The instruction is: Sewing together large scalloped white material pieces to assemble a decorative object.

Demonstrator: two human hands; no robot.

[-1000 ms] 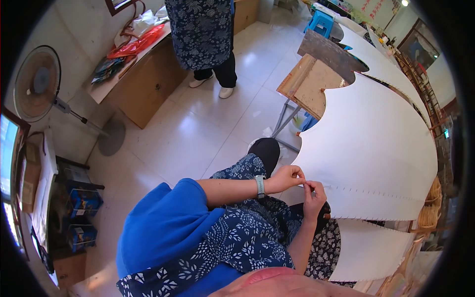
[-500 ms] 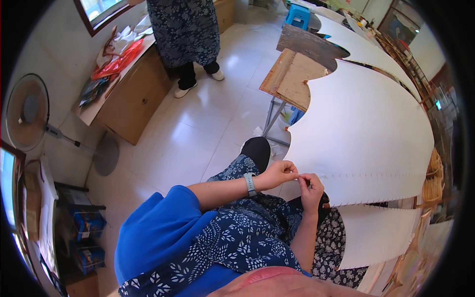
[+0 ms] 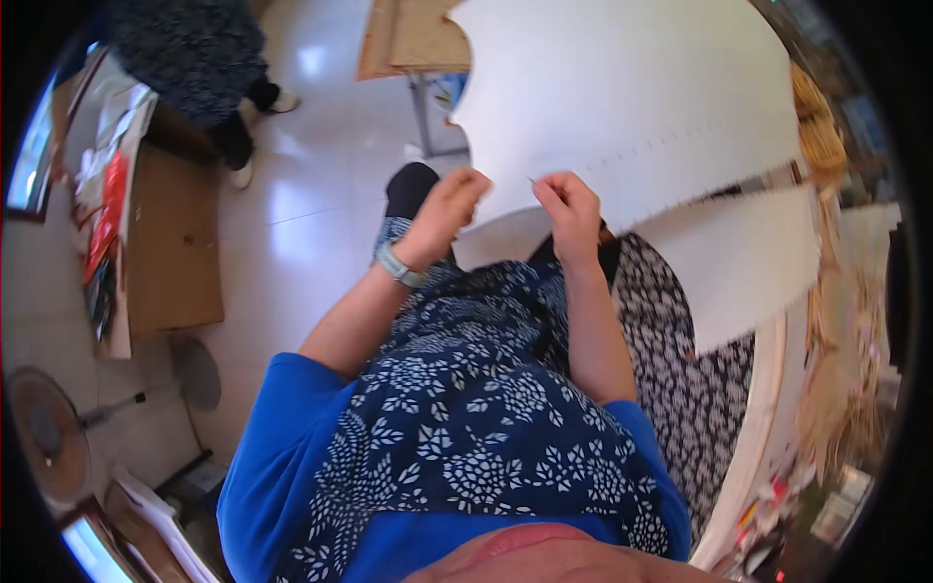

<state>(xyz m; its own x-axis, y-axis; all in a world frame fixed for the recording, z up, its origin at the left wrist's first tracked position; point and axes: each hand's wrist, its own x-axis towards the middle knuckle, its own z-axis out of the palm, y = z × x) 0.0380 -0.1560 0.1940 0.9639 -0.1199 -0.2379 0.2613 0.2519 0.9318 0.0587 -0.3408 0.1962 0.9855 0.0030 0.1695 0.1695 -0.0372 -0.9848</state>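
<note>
My left hand (image 3: 450,212), with a pale watch on its wrist, is raised near the side edge of a large white scalloped sheet (image 3: 622,87). Its fingers are pinched together, and what they hold, if anything, is too fine to make out. A short gap to the right, my right hand (image 3: 573,212) pinches a thin dark needle (image 3: 532,180) between thumb and fingertips, just over the sheet's near part. A line of small evenly spaced marks like stitches crosses the sheet. Below its near edge lies a smaller white piece (image 3: 743,262).
Black floral cloth (image 3: 680,389) covers a seat or surface at my right. A brown board (image 3: 428,44) on metal legs stands beyond my knee. A person in a dark patterned apron (image 3: 185,58) stands at far left, near a brown cabinet (image 3: 175,238) and a fan (image 3: 49,423).
My hands have moved apart; their fingertips were together before. The head view has turned, so the sheet and the other person appear further left and higher.
</note>
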